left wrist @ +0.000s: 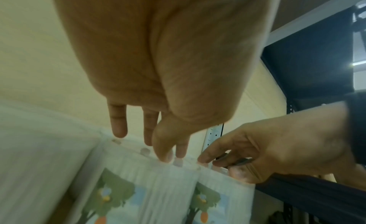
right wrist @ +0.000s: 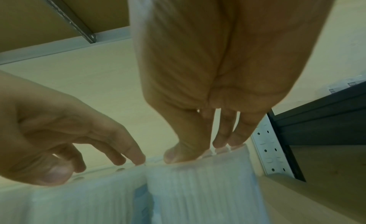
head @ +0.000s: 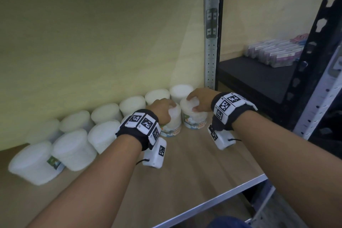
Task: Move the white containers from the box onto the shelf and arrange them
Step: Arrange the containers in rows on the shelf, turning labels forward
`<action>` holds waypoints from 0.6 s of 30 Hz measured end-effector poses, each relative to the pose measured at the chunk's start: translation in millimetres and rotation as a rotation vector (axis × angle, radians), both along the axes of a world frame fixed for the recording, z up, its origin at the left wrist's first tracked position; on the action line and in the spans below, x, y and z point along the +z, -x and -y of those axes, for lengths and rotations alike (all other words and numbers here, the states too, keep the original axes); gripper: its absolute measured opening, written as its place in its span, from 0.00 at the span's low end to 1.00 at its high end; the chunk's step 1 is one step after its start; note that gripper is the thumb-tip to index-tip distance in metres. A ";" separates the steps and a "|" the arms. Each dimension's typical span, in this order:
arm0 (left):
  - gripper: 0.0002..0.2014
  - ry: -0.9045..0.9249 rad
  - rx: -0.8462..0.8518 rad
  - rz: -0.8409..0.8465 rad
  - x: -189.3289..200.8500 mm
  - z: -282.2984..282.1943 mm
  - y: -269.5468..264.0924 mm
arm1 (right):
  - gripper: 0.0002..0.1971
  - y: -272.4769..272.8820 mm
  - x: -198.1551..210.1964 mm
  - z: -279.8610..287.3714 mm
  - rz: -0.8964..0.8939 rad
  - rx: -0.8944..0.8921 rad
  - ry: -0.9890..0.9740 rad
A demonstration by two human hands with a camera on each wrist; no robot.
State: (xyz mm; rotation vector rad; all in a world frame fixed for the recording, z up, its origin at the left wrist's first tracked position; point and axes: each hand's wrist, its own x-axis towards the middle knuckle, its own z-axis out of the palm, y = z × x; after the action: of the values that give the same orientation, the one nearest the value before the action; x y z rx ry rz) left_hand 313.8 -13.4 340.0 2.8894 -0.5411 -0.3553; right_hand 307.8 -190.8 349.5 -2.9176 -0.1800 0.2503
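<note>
From the head view I have my left hand (head: 162, 110) and right hand (head: 200, 101) each clawed over a white container (head: 194, 114) at the shelf's (head: 203, 168) front row, and the wrist views show fingertips (left wrist: 165, 157) gripping lid rims, so I'd nudge both square beside their neighbours before easing off.

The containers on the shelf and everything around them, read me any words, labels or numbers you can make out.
"COTTON BUDS", partly legible, on the container label under the right hand.
Left hand container: same label, too blurred.
Wrist-band tags: square codes, no words.
Boxes on the dark shelf: too small.
</note>
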 end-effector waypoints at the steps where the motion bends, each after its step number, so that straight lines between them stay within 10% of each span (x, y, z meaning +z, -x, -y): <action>1: 0.31 0.028 0.000 -0.010 0.3 -0.5 0.4 | 0.27 0.0 0.1 -0.2 0.004 0.003 0.004; 8: 0.22 0.057 0.149 0.271 -13.2 9.5 8.5 | 0.26 1.9 1.1 1.1 0.001 0.000 -0.006; 18: 0.27 0.012 0.116 0.131 -11.8 6.6 0.9 | 0.26 2.3 0.5 1.3 0.004 0.004 -0.004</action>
State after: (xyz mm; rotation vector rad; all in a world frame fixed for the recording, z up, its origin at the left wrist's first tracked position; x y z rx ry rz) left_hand 312.9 -19.9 328.2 2.9303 -0.3907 -0.1454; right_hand 305.5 -192.1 349.9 -2.9145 -0.1872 0.2442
